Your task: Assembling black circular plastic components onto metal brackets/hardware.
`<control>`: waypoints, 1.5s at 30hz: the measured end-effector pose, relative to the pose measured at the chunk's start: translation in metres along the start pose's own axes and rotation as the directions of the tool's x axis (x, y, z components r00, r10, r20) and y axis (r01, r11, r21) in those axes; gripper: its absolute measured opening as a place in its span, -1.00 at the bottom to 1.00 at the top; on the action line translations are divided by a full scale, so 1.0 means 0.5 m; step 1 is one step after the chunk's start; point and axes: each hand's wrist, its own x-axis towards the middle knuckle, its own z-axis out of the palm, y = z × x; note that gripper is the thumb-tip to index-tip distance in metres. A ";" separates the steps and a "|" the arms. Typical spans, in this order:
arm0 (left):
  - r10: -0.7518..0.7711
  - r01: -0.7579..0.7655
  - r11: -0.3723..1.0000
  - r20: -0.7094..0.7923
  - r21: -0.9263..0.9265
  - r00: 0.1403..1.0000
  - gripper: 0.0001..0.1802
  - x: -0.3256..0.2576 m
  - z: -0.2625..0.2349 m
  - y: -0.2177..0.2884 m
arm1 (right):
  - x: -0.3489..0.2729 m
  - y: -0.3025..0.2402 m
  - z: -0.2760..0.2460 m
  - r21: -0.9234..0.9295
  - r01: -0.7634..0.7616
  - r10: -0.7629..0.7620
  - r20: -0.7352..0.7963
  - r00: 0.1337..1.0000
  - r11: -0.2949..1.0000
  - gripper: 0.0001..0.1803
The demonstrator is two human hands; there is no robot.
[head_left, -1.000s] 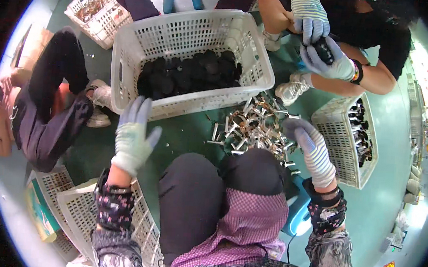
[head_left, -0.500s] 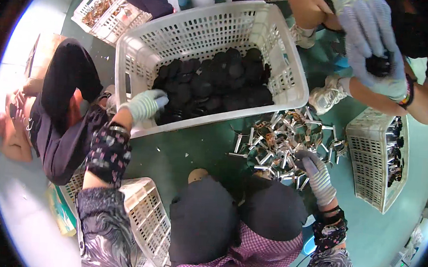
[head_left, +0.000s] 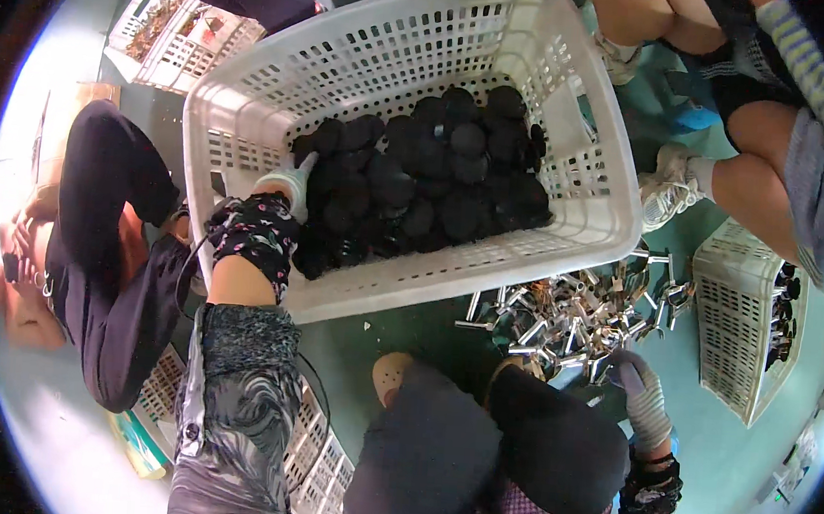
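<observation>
Green floor (head_left: 705, 435) below, my left hand (head_left: 290, 188) slants down into a basket (head_left: 429, 291), right hand (head_left: 646, 403) apart beside metal pieces (head_left: 574, 328); grips unclear.

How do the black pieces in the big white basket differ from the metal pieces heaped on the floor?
The black pieces are dark, while the metal pieces are mostly shiny silver with coppery bits. Many black pieces look rounded; the metal pieces have slim, straight parts. The black pieces lie inside the white basket; the metal pieces sit on the green floor. Both lie in loose, jumbled piles.
</observation>
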 end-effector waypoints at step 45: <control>0.296 -0.691 0.191 -0.630 -0.697 0.718 -0.52 -0.598 -0.056 0.088 | -0.081 -0.260 -0.006 0.098 0.579 -0.587 0.158 0.794 0.810 -0.74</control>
